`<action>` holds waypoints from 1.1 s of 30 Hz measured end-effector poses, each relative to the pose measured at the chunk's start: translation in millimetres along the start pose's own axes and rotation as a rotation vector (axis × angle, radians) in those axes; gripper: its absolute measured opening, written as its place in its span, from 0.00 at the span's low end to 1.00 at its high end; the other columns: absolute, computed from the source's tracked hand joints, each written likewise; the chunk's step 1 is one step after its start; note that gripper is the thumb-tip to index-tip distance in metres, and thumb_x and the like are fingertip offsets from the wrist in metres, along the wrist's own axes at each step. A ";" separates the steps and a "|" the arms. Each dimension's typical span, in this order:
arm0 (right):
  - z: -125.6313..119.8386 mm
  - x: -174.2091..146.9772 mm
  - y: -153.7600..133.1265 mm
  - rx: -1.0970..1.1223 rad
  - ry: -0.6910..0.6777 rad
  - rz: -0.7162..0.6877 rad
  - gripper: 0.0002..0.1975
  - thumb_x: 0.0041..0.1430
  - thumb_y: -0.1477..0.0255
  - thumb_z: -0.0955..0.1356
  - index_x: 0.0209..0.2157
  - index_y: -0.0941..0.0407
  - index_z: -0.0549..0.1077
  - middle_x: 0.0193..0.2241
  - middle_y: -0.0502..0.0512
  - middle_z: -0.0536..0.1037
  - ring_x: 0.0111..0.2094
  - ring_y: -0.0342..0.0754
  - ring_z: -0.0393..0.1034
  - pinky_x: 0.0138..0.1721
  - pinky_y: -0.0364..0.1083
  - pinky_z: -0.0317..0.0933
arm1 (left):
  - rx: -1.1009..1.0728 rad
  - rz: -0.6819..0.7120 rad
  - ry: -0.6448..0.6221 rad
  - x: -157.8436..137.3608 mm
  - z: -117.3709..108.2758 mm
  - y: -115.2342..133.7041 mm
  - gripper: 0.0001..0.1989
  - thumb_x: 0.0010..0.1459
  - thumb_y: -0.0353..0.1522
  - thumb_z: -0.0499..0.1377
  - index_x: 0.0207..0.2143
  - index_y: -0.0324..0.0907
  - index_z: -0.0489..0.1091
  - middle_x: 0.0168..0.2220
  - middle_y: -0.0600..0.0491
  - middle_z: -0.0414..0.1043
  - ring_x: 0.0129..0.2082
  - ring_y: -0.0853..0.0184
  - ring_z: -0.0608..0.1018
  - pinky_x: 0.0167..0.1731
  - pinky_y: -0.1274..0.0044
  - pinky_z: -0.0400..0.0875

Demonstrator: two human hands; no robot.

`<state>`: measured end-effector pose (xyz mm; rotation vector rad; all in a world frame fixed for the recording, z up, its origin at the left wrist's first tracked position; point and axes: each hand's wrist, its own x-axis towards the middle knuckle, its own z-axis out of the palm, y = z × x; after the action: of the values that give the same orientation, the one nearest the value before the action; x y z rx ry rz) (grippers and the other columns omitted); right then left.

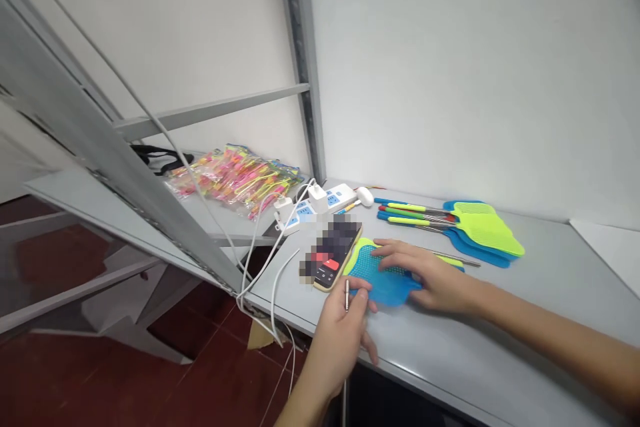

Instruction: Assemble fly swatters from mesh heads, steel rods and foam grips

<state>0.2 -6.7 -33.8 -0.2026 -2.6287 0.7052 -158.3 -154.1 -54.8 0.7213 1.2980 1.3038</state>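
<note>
My left hand (343,327), at the table's front edge, is closed around a thin metal rod (347,295) whose upper end sticks up past the fingers. Just beyond it lies a blue fly swatter head (387,287) with a perforated mesh, partly over a yellow-green one (353,260). My right hand (425,273) rests on the blue head from the right, fingers spread across the mesh and thumb by its edge. Behind the right hand, a swatter handle with a yellow-green grip (450,260) and metal shaft is partly hidden.
Several fly swatters (483,223) lie stacked at the back right. A phone (333,257) is left of the hands. Beyond it sit a white power strip (340,197) with chargers, loose cables (274,280) and a white case (365,197). Bagged colourful items (240,177) lie past the metal frame (125,153).
</note>
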 end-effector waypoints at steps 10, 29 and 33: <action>-1.6 -5.8 11.8 -0.681 -0.121 -0.223 0.19 0.64 0.79 0.58 0.54 0.59 0.68 0.39 0.63 0.75 0.39 0.54 0.67 0.42 0.55 0.61 | 0.012 -0.107 -0.028 12.7 -0.1 6.5 0.11 0.63 0.40 0.50 0.45 0.48 0.57 0.32 0.60 0.61 0.13 0.80 0.53 0.10 0.86 0.52; -1.7 -7.4 -6.6 -0.467 -0.179 0.005 0.29 0.63 0.54 0.61 0.60 0.53 0.63 0.53 0.63 0.70 0.57 0.61 0.59 0.54 0.62 0.54 | -0.558 0.026 -0.160 14.1 15.9 39.9 0.20 0.62 0.50 0.51 0.32 0.43 0.63 0.18 0.64 0.49 0.09 0.81 0.48 0.09 0.85 0.47; -17.4 -26.3 -34.3 -0.080 -0.062 0.211 0.24 0.66 0.58 0.58 0.61 0.50 0.61 0.56 0.62 0.68 0.56 0.57 0.60 0.56 0.59 0.55 | -0.733 0.131 -0.130 30.4 33.3 63.5 0.17 0.61 0.45 0.52 0.26 0.42 0.59 0.17 0.63 0.49 0.09 0.79 0.51 0.10 0.84 0.49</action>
<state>30.3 -34.8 -11.9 -0.4946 -2.7233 0.6845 -150.6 -103.4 3.9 0.3591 0.5938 1.6651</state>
